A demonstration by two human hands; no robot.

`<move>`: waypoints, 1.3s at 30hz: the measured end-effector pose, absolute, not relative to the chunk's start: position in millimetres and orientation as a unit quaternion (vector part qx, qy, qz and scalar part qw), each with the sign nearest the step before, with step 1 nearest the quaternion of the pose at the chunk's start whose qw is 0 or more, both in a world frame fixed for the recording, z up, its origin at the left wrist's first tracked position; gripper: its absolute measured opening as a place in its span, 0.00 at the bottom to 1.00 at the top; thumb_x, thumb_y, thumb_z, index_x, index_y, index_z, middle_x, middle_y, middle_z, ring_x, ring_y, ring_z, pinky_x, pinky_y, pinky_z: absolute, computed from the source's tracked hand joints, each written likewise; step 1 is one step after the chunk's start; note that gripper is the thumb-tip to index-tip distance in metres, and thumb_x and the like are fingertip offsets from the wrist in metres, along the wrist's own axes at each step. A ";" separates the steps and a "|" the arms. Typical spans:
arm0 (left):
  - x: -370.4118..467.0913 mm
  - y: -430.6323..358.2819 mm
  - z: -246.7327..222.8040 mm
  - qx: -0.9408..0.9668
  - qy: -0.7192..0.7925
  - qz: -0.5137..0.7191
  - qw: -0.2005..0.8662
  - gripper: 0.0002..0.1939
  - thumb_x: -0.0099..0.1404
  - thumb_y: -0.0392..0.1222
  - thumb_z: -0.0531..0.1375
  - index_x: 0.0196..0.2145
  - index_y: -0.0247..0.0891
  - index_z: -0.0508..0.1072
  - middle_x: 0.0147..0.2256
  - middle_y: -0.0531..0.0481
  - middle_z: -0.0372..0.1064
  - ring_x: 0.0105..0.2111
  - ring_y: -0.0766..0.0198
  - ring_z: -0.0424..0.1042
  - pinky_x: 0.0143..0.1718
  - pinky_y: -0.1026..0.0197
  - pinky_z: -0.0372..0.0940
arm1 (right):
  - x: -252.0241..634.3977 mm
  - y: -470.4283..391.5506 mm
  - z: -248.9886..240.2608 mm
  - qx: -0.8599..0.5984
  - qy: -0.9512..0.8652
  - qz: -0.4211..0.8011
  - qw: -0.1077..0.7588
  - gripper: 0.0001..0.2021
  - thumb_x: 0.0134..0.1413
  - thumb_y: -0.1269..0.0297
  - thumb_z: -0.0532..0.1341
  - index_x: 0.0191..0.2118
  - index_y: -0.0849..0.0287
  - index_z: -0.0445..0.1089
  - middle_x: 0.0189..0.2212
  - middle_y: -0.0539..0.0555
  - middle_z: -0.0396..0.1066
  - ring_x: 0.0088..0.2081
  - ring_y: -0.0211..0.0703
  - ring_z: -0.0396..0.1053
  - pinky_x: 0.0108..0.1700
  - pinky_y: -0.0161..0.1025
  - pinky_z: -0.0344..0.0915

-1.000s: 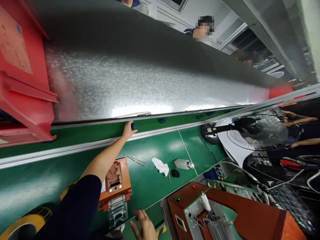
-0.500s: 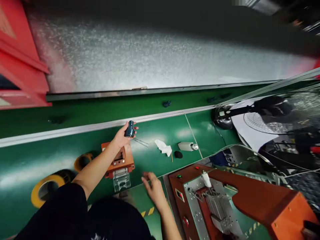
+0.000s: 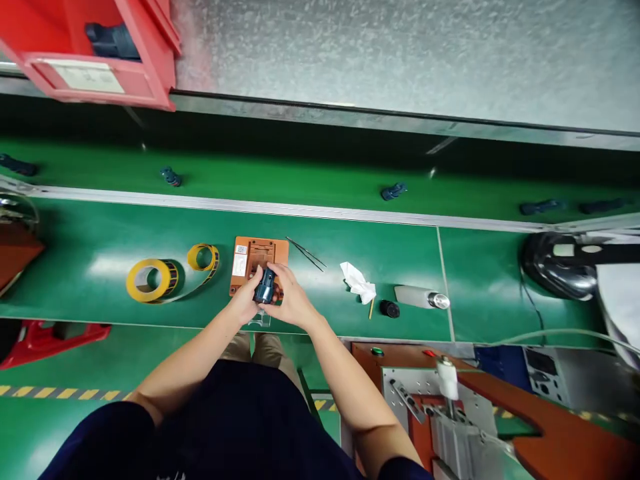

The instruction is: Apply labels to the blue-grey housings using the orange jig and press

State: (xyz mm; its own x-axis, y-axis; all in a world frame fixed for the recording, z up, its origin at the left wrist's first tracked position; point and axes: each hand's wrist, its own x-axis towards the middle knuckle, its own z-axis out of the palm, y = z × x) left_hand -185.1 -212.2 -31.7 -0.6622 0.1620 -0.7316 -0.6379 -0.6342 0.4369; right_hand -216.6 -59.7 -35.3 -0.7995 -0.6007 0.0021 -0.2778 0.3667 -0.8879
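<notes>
Both hands meet around a dark blue cylindrical part (image 3: 265,286), held over the near half of an orange fixture (image 3: 283,251). My left hand (image 3: 245,300) grips it from the left, its thumb near the top. From the right, my right hand (image 3: 294,301) closes on the same part, thumb and fingers at its side and lower end. A clear plastic piece (image 3: 261,320) shows below the hands at the fixture's front. Black tweezers (image 3: 306,254) lie just right of the fixture.
Yellow label rolls (image 3: 145,281) sit left on the green bench (image 3: 100,227). To the right are white tissue (image 3: 357,281), a black cap (image 3: 389,309) and a bottle (image 3: 417,297). Blue parts (image 3: 394,191) lie on the green strip behind. An orange machine (image 3: 490,393) stands front right.
The view has turned and shifted left. My right hand has come up from the bench's front edge and taken hold of the blue part, which my left hand has brought over the fixture.
</notes>
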 end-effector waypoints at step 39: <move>-131.6 -342.2 -63.9 -0.256 0.847 0.462 -0.052 0.17 0.63 0.51 0.64 0.47 0.41 0.77 0.40 0.44 0.77 0.40 0.57 0.76 0.49 0.53 0.69 | -243.5 3.9 -215.6 0.057 0.954 -0.265 -0.130 0.24 0.62 0.49 0.53 0.47 0.65 0.74 0.42 0.67 0.70 0.46 0.60 0.62 0.48 0.54 0.56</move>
